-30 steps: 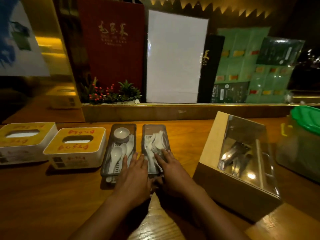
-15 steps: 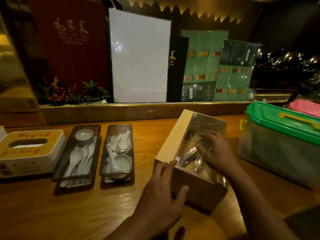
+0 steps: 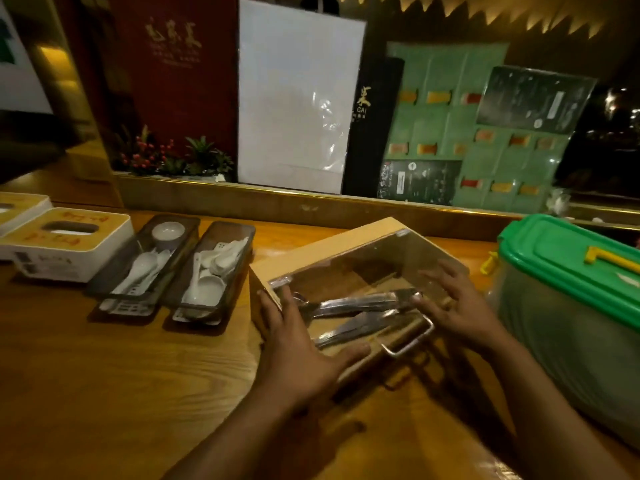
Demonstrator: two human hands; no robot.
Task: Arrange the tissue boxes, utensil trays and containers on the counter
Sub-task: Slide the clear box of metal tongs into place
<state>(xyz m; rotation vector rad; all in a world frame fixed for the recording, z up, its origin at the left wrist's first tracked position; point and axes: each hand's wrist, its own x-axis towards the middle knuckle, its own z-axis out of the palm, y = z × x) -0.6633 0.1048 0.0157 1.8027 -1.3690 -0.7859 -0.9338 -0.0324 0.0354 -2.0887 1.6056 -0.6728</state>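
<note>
— What do you have in front of you?

— I see the pale wooden box with a clear hinged lid and a metal handle lying skewed on the brown wooden tabletop, metal utensils visible through the lid. My left hand lies flat on the box's near left corner, fingers spread apart along its edge and lid. My right hand rests on the lid's right side, fingers splayed too, not closed around anything.

— And the rest of the task's things?

— Left of the box stand two dark narrow utensil trays, side by side. The left dark tray holds white spoons and a small white bowl; the right dark tray holds more white spoons. Further left is a white tissue box with a yellow top, and a second tissue box of the same kind sits beyond it at the frame's edge. Just right of my right hand stands a translucent plastic container with a green lid and yellow handle.
</note>
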